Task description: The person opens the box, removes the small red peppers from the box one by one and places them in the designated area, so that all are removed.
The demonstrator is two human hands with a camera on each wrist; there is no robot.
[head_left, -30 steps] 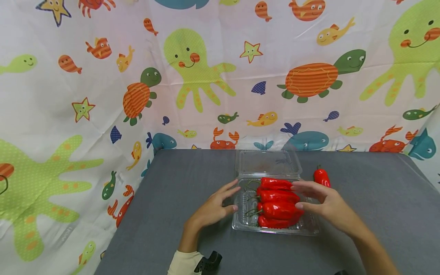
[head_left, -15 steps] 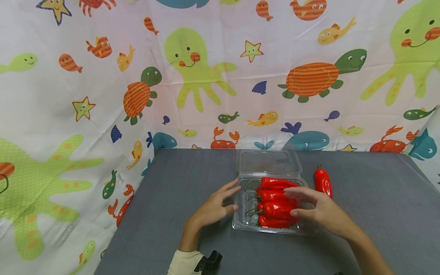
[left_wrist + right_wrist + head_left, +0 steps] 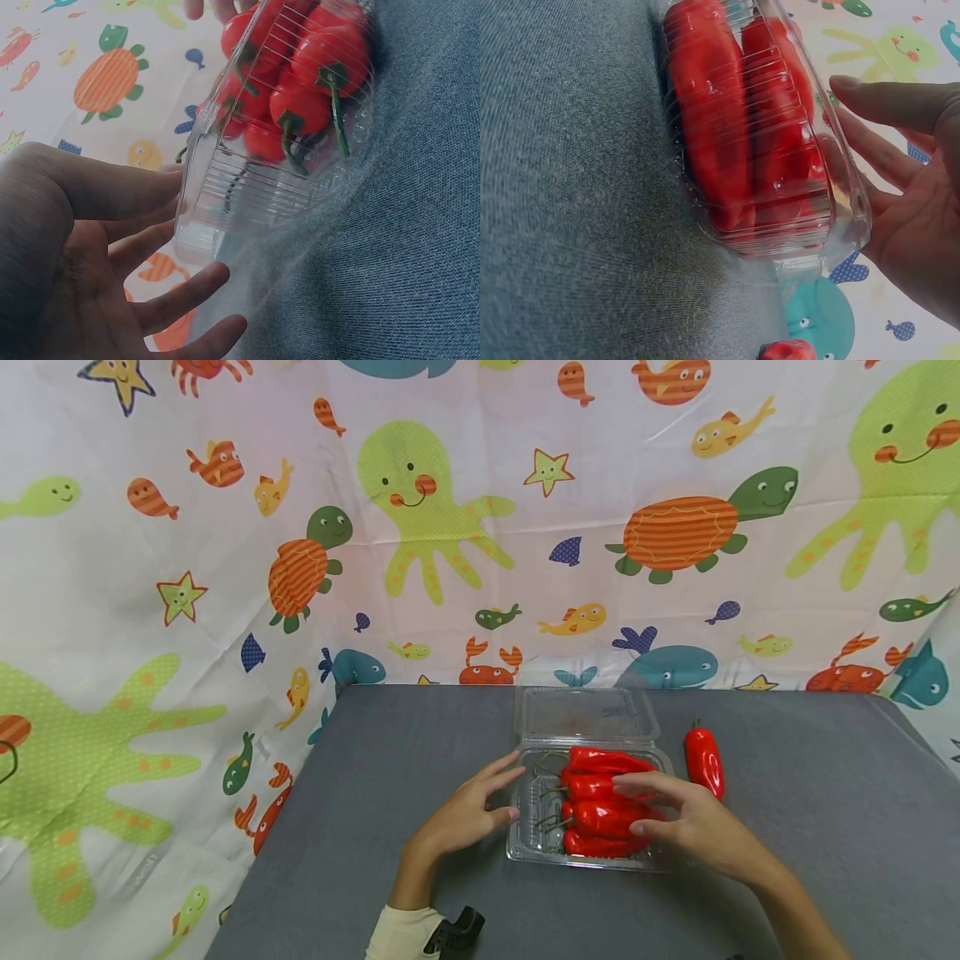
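Note:
Several glossy red peppers (image 3: 600, 787) with green stems lie in a row inside a clear plastic clamshell box (image 3: 531, 852), stems toward the left. The box's lid (image 3: 588, 717) is folded back behind it. My left hand (image 3: 465, 814) is beside the box's left edge, fingers spread and holding nothing; in the left wrist view its thumb (image 3: 127, 184) is close to the rim. Over the right end of the box reaches my right hand (image 3: 693, 822), fingers loosely extended above the peppers. The right wrist view shows its thumb (image 3: 885, 101) near the rim. Whether the fingertips touch a pepper, I cannot tell.
One more red pepper (image 3: 703, 762) lies outside the box, to its right on the grey cloth-covered table (image 3: 840, 793). Behind and to the left hangs a white curtain (image 3: 525, 410) printed with sea animals. A dark wrist device (image 3: 456, 935) is strapped to the left sleeve.
My right hand has shifted left, further over the peppers, uncovering more of the loose pepper at right. The left hand, the box and the lid look unmoved.

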